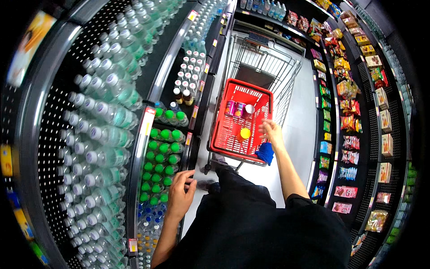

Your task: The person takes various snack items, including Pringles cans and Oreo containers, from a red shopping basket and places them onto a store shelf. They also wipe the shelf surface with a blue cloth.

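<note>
A red plastic shopping basket rests on a metal shopping cart before me. Two purple cans, a silver-topped can and a container with a yellow lid stand in the basket. A blue cloth hangs over its near right corner. My right hand is over the basket's right rim, fingers spread and slightly blurred, holding nothing. My left hand is empty, its fingers loosely curled and apart, beside the shelf of green-capped bottles.
Shelves of clear water bottles line the left side, with dark bottles with white caps farther along. On the right, shelves hold packaged snacks and boxes. The pale floor runs between the cart and the right shelves.
</note>
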`<state>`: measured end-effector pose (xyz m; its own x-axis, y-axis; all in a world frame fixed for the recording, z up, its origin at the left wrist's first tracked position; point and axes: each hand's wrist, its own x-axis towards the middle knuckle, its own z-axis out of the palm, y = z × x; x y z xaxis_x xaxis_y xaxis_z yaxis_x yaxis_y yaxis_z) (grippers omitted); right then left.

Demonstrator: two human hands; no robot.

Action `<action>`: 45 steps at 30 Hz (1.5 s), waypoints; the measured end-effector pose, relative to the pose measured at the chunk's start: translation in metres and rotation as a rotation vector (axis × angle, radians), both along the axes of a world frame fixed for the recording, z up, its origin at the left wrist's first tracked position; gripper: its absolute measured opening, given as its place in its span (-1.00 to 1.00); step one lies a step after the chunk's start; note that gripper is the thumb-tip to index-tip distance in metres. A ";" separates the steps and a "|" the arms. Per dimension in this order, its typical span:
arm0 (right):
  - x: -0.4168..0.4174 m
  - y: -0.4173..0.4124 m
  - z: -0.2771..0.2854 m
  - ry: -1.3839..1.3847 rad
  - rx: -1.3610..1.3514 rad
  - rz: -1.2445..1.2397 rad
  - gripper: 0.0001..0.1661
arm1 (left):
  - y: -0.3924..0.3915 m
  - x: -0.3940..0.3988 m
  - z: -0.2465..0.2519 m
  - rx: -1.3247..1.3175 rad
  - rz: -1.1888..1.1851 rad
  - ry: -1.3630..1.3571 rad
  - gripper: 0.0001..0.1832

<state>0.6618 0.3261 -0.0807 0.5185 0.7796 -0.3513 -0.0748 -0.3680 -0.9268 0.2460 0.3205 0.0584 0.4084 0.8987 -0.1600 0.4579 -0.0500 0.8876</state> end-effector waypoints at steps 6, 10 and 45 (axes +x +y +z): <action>0.008 -0.015 -0.141 -0.435 -0.412 0.238 -0.25 | 0.011 0.029 -0.036 -0.145 -0.027 0.074 -0.69; -0.010 0.008 -0.171 -0.589 -0.599 0.372 0.02 | 0.019 0.049 -0.058 -0.229 -0.062 0.118 -0.69; 0.005 0.052 -0.003 0.257 -0.020 0.415 -0.30 | 0.090 0.111 -0.040 -0.116 -0.090 0.012 -0.41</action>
